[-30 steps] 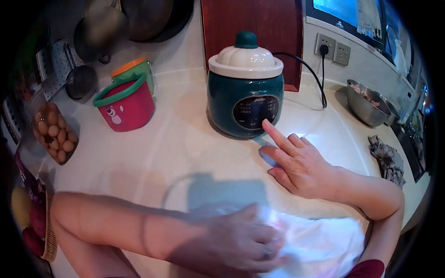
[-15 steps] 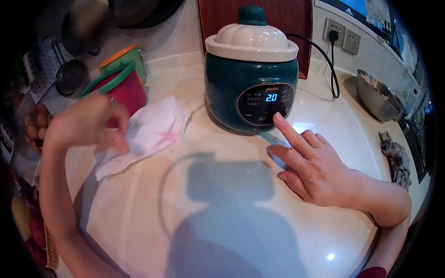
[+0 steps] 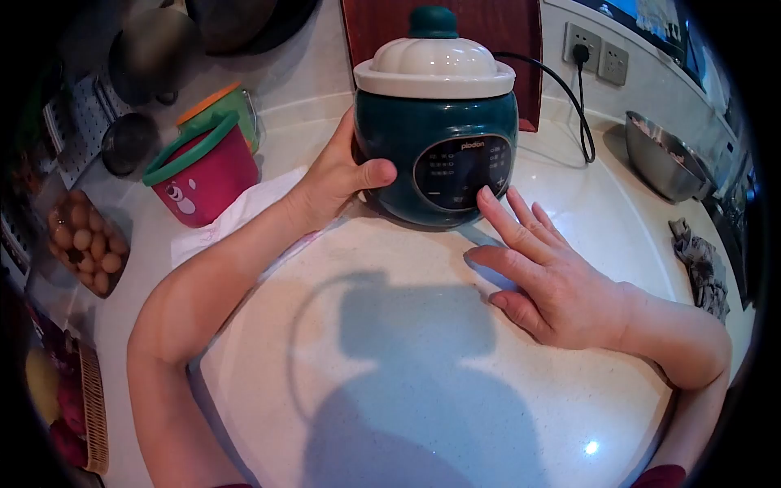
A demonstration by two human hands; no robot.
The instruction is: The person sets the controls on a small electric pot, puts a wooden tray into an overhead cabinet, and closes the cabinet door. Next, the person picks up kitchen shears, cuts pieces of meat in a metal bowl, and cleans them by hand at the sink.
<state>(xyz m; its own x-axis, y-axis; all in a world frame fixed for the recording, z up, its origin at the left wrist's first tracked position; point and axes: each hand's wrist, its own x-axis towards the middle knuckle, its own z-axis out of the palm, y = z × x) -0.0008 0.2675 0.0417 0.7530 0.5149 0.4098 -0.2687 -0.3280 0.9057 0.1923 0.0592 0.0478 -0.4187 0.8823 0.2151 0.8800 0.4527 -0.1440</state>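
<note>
A dark green electric cooker (image 3: 390,122) with a white lid (image 3: 431,67) and a green knob stands at the back of the counter. My left hand (image 3: 340,175) lies against the cooker's left side, thumb on its front, the other fingers partly hidden behind it. My right hand (image 3: 545,272) is spread with nothing in it, and one fingertip touches the lower right of the black control panel (image 3: 462,172). No lit digits show on the panel. A white cloth (image 3: 224,221) lies partly under my left forearm.
A pink bucket (image 3: 213,183), an orange-lidded green container and a container of eggs (image 3: 88,244) are at the left. At the right are a metal bowl (image 3: 663,163), a crumpled dark cloth (image 3: 701,264) and the cooker's cable, plugged into a wall socket (image 3: 582,50).
My left hand let go of the white cloth at the left and moved onto the cooker's side. The panel showed 2.0 half a second ago and is now dark. My right hand's fingertip stayed at the panel.
</note>
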